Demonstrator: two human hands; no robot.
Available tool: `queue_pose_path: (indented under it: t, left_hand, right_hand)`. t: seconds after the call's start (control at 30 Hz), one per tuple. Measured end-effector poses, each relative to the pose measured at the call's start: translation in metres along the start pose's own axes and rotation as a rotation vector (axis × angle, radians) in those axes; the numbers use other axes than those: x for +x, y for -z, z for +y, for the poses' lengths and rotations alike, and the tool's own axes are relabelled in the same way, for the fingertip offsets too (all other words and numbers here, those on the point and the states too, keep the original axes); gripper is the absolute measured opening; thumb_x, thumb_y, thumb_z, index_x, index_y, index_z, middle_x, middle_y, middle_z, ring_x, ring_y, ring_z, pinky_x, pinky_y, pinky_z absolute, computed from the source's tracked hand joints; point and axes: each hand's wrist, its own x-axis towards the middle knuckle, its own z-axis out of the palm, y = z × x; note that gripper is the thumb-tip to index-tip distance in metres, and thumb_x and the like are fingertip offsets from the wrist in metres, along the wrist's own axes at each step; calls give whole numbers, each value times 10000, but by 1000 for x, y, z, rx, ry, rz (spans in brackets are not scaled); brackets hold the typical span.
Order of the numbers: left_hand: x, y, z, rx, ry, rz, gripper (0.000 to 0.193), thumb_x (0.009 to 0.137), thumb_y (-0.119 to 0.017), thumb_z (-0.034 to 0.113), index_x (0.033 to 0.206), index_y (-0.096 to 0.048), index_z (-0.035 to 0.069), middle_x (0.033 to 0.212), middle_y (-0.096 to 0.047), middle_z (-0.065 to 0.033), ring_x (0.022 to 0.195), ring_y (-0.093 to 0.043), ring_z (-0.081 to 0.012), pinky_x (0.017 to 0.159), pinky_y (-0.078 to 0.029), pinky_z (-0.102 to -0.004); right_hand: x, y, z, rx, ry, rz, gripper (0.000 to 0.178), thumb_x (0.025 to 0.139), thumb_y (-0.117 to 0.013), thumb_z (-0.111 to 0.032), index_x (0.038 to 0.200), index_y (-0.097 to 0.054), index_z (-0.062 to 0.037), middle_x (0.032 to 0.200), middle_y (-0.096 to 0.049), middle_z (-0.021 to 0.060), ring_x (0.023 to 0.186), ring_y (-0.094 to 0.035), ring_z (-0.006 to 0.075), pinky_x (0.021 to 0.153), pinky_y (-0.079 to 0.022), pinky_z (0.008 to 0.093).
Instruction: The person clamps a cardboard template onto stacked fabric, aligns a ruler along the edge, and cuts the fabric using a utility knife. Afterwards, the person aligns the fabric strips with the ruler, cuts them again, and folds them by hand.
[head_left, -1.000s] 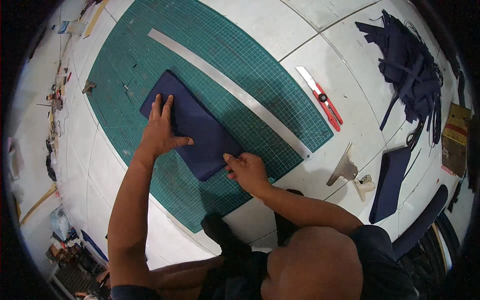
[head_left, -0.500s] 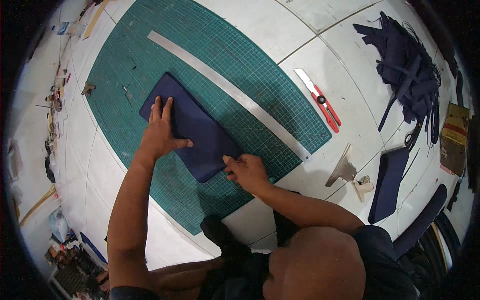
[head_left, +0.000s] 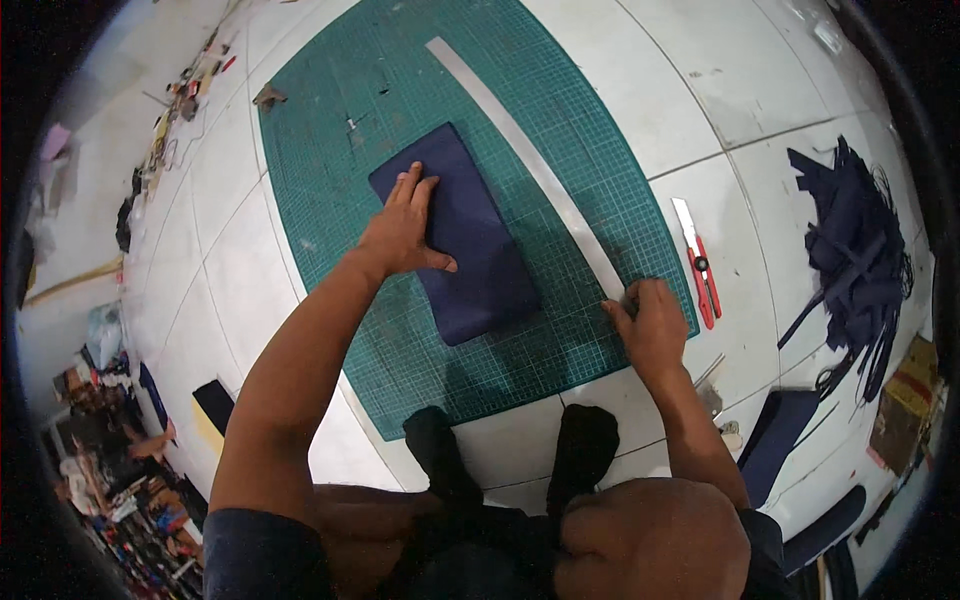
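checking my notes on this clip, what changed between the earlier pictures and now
The right hand left the near corner of the dark blue rectangular fabric piece and moved right to the near end of the long flat metal ruler, where its fingers now rest. The left hand stayed flat on the fabric. The green gridded cutting mat and red utility knife did not move.

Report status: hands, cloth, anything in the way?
Left hand flat on navy cloth, pinning it to green cutting mat. Right hand gripping near end of long metal ruler. Red utility knife lies off the mat, clear.
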Motion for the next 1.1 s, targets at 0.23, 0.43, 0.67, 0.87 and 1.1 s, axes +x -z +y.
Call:
queue_pose_path:
  t: [0.23,0.43,0.67,0.87,1.1]
  left_hand:
    - [6,2,0,11,-17,20,1284,506,-952,443,1509,-256,45,1601,-91,-268,1468,-168,-461,1183,-284,-522]
    - [2,13,-12,-36,-99,-67,1199,606,-907,456,1525,-252,51,1601,-76,-273,1471,-156,-463,1186,-272,-523]
    - [14,8,-26,-13,-177,-142,1023,748,-835,358,1540,-249,84,1605,-65,-263,1476,-155,-447,1189,-283,-499]
    - [6,11,-18,-59,-132,-112,962,767,-827,283,1533,-275,98,1598,-77,-254,1482,-148,-428,1147,-368,-494]
    - [0,-3,-22,-123,-143,24,972,722,-853,250,1504,-307,65,1466,-305,-250,1414,-298,-410,1092,-451,-468]
  right_hand:
    - [8,4,2,-42,17,-43,299,842,-755,-227,972,-581,-22,917,-622,148,830,-622,355,715,-489,450]
    - [1,0,20,263,32,-41,290,952,-622,-253,1086,-587,2,888,-630,171,802,-623,322,715,-478,429]
    - [-16,80,-23,303,-110,-234,294,998,-560,-271,1047,-595,17,782,-582,117,690,-541,195,637,-439,358]
    - [-52,132,-49,338,-185,-254,250,1015,-536,-250,980,-574,-5,715,-549,69,643,-502,137,585,-424,332]
    - [-63,21,-78,535,-322,-292,253,1011,-550,-236,1044,-587,12,760,-573,92,664,-531,157,606,-449,337]
